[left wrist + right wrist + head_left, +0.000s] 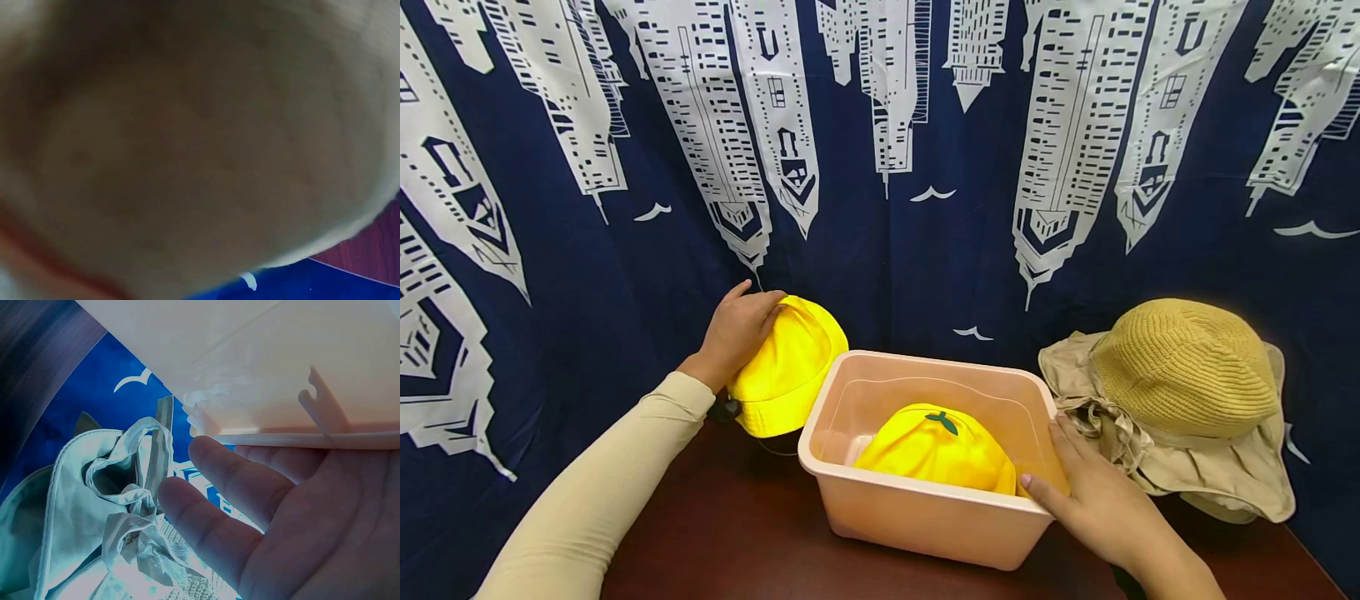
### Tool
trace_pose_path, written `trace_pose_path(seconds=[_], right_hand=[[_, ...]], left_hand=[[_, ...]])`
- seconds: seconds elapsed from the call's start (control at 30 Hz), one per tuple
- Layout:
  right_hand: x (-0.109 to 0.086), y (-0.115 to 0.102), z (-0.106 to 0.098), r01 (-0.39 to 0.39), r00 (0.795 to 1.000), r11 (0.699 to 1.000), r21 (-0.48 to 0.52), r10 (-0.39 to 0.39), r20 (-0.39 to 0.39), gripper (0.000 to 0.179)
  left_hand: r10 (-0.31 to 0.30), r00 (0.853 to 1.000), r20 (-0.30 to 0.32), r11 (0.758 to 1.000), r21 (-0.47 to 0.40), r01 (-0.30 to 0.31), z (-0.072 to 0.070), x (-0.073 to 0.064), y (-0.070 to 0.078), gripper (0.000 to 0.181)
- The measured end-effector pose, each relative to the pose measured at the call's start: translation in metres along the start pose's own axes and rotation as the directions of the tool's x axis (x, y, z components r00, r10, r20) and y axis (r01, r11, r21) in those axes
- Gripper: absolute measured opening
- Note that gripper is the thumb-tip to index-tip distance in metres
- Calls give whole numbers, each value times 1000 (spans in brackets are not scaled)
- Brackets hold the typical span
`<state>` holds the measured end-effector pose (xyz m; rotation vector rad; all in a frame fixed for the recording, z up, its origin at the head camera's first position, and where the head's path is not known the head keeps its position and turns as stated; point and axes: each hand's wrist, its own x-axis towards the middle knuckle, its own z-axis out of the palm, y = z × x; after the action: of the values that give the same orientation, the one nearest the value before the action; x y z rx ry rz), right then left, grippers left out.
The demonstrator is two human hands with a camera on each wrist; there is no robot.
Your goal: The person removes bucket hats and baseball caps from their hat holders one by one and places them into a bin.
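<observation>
Yellow hats (793, 367), head view only

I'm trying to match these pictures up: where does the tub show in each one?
Head: the tub is low, near the centre, the right hand at its right side.
Left wrist: not in it.
Right wrist: upper right, above the fingers.
Shared landmark: the blue cloth, behind the tub in the head view, a patch at the bottom in left wrist, upper left in right wrist.

Place of unclear kind; reddish-brown tabletop (722, 525) against a navy cloth (850, 283) with white skyline print (1078, 108)
</observation>
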<state>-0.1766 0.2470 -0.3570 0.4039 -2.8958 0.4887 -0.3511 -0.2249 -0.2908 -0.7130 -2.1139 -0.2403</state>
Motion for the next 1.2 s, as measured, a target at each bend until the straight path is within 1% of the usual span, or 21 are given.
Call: trace_pose_path(seconds=[0.13, 0.23, 0.4, 0.53, 0.7, 0.9, 1.07, 1.2], right_hand=[[0, 0, 1, 2, 1000, 1000, -7, -2, 8, 95], [1, 0, 1, 6, 1000, 1000, -18, -6, -1, 94], [1, -1, 1, 3, 1000, 1000, -27, -3, -5, 94], [2, -1, 2, -7, 1000, 1000, -23, 7, 12, 94], [2, -1, 2, -21, 999, 1000, -19, 21, 32, 95], [1, -1, 2, -16, 1000, 1000, -11, 16, 21, 95], [0, -1, 2, -14, 1000, 1000, -8, 14, 19, 94], [0, -1, 1, -13, 1000, 1000, -14, 13, 17, 94]], left_hand=[[20, 999, -28, 999, 35, -19, 3, -2, 1, 18], [59, 997, -56, 996, 68, -55, 5, -3, 2, 19], [136, 986, -93, 984, 126, -124, 6, -4, 2, 18], [181, 976, -124, 975, 153, -161, 8, -6, 2, 17], [199, 968, -152, 970, 174, -172, 11, -6, 1, 19], [231, 958, -168, 961, 193, -198, 11, -5, 0, 20], [252, 949, -190, 944, 264, -198, 9, -7, -2, 17], [255, 950, -180, 926, 329, -186, 7, -9, -4, 14]])
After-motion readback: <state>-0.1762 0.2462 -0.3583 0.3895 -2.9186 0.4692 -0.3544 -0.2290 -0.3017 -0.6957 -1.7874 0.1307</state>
